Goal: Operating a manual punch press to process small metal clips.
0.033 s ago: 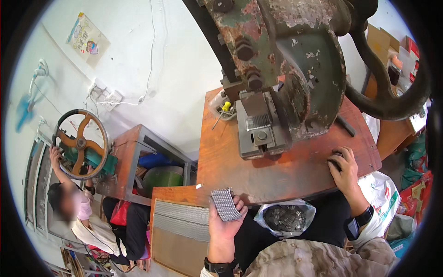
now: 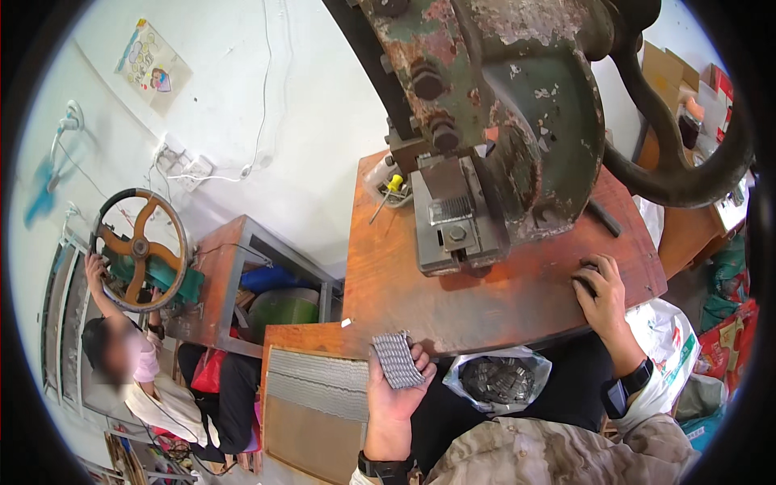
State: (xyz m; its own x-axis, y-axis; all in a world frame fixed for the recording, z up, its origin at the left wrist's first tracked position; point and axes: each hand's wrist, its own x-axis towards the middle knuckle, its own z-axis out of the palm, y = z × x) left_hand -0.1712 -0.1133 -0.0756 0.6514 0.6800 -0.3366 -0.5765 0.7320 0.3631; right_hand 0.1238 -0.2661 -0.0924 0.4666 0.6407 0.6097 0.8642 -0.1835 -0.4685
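A flat, ribbed grey metal piece [image 2: 398, 360], like several thin strips side by side, lies across the palm of my left hand [image 2: 394, 404]. The fingers curl around its right edge, just off the table's near edge. My right hand [image 2: 602, 297] rests on the wooden tabletop at the right, fingers bent and slightly apart, with nothing visible in it. Between and beyond my hands stands a worn green hand press [image 2: 558, 145]. Under its ram is a steel die block [image 2: 461, 230] with a ribbed metal part [image 2: 451, 210] on it.
On my lap a plastic bag [image 2: 543, 380] holds many small metal pieces. A tray [image 2: 315, 436] with rows of grey strips lies left. A yellow-handled screwdriver [image 2: 394, 184] leans in a container. A short dark rod [image 2: 603, 218] lies right. Another person [image 2: 162, 396] grips a handwheel [image 2: 140, 246].
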